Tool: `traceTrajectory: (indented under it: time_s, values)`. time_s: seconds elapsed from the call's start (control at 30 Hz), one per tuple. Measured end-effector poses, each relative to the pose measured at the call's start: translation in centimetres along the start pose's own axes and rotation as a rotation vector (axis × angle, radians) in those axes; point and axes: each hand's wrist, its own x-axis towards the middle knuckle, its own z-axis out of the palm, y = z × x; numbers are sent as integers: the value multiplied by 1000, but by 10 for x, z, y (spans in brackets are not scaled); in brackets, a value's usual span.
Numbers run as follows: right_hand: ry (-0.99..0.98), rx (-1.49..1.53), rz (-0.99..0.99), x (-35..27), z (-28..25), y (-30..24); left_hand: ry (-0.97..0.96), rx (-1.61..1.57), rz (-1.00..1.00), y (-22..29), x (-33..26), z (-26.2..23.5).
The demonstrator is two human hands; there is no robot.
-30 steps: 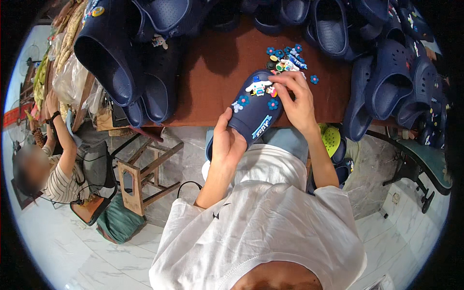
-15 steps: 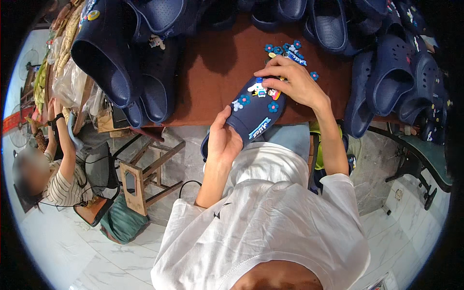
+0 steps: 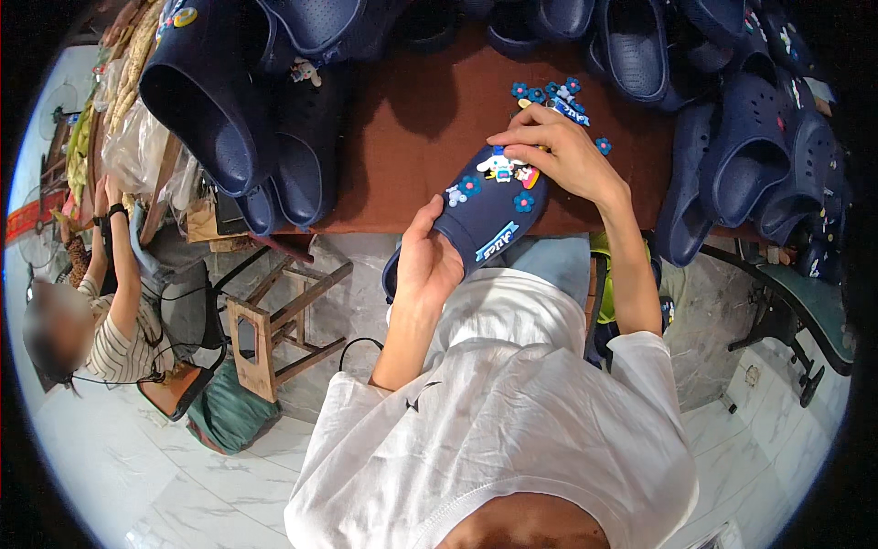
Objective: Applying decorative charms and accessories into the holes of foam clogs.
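A navy clog (image 3: 485, 212) is tilted above my lap at the table's near edge. My left hand (image 3: 428, 261) grips its heel end, thumb on the outside and the other fingers hidden inside or under it. Closed in a pinch, my right hand (image 3: 565, 151) presses at the clog's toe; what its fingertips hold, if anything, is hidden. On the clog sit a white cartoon charm (image 3: 495, 165), a blue flower charm (image 3: 523, 201) and a light blue name charm (image 3: 497, 240). Loose flower charms (image 3: 549, 91) lie on the table just beyond my right hand.
Navy clogs (image 3: 636, 50) line the back of the brown table (image 3: 402, 137). More stand at its left (image 3: 206, 128) and right (image 3: 745, 151). A wooden stool (image 3: 274, 334) is on the floor at left, near another seated person (image 3: 123, 320) with raised arms.
The view has shifted slightly, so the table and clogs sit a little to the right. Both hands stay on the clog, the right fingers still at its toe.
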Motion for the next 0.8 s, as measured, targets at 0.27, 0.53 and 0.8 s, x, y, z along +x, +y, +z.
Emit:
traceTrajectory:
  time_s: [0.27, 0.53, 0.8]
  values:
    - [445, 101, 10, -23, 16, -8, -95, -101, -35, 5, -3, -4]
    - [536, 211, 195, -76, 53, -33, -17, 8, 101, -2, -1, -5]
    - [475, 354, 228, -89, 103, -54, -55, 6, 177, -8, -3, -13]
